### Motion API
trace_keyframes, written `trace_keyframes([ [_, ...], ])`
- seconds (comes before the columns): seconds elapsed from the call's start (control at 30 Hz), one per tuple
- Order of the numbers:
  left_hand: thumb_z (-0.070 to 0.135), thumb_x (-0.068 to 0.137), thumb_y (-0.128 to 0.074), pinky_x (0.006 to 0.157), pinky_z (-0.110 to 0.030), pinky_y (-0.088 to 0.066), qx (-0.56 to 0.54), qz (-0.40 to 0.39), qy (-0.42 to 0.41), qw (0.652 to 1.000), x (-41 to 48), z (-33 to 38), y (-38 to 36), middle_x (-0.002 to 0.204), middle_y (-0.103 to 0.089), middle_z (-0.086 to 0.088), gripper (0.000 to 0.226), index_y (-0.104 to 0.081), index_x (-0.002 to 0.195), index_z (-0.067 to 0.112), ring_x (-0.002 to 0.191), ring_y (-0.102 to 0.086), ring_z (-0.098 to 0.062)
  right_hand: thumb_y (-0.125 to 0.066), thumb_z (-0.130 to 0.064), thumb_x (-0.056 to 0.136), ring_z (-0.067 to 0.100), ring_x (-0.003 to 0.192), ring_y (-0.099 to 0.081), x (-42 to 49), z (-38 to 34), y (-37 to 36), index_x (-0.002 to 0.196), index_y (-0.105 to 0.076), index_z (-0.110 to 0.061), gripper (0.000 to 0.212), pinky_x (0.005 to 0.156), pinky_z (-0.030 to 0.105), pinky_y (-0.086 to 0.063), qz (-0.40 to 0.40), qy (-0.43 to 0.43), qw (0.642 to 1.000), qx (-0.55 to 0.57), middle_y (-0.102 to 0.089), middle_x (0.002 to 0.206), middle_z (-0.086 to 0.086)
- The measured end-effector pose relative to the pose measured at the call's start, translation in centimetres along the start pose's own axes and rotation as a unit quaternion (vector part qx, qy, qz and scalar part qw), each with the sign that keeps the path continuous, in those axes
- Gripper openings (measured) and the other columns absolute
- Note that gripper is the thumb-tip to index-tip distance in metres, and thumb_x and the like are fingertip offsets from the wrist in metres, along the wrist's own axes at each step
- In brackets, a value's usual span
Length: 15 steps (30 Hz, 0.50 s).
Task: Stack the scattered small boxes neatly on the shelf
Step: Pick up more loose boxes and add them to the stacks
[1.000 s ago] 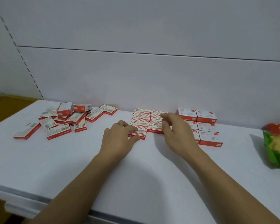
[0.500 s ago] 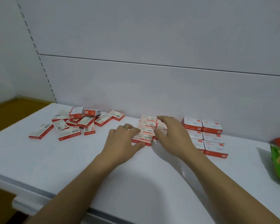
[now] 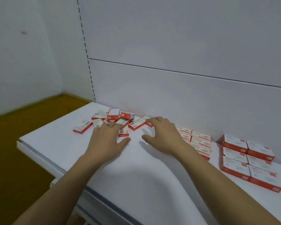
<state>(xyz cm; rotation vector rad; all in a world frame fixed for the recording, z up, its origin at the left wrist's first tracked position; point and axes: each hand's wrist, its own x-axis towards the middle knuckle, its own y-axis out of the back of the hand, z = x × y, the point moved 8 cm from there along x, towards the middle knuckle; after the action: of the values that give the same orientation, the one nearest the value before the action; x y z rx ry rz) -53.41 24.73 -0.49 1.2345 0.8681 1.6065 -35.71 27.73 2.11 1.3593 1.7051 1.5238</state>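
Both our hands are spread wide, holding nothing. Our left hand (image 3: 106,140) lies palm down with fingertips over the edge of the scattered boxes (image 3: 115,120); our right hand (image 3: 162,135) hovers with fingers curled, touching one long box (image 3: 137,125). The tidy rows (image 3: 198,142) and taller stacks (image 3: 248,159) sit further right on the shelf (image 3: 136,176).

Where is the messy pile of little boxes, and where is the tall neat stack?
messy pile (image 3: 113,118), head view, on the white top of an upper box.
tall neat stack (image 3: 234,142), head view, on its back-left box's top.
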Motion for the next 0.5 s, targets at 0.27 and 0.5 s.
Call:
trace_keyframes([
  [0.27, 0.066, 0.083, -0.049, 0.105, -0.045, -0.033, 0.027, 0.021, 0.041, 0.999, 0.0, -5.1, 2.4, 0.141, -0.049, 0.006, 0.06, -0.047, 0.134, 0.035, 0.128, -0.042, -0.019, -0.06, -0.046, 0.085, 0.026, 0.12, -0.048, 6.4, -4.6, -3.4, 0.137, -0.043, -0.022, 0.06, 0.097, 0.041, -0.039, -0.011, -0.006, 1.0, 0.009, -0.048, 0.136, 0.006],
  [0.5, 0.069, 0.082, -0.045, 0.105, -0.046, -0.033, 0.037, 0.017, 0.041, 0.998, 0.6, -6.1, 2.9, 0.143, -0.046, 0.006, 0.064, -0.043, 0.137, 0.036, 0.128, -0.042, -0.019, -0.056, -0.044, 0.088, 0.027, 0.112, -0.053, 10.3, -4.0, -5.5, 0.137, -0.042, -0.02, 0.056, 0.093, 0.041, -0.044, -0.038, -0.061, 0.997, 0.004, -0.05, 0.128, 0.007],
])
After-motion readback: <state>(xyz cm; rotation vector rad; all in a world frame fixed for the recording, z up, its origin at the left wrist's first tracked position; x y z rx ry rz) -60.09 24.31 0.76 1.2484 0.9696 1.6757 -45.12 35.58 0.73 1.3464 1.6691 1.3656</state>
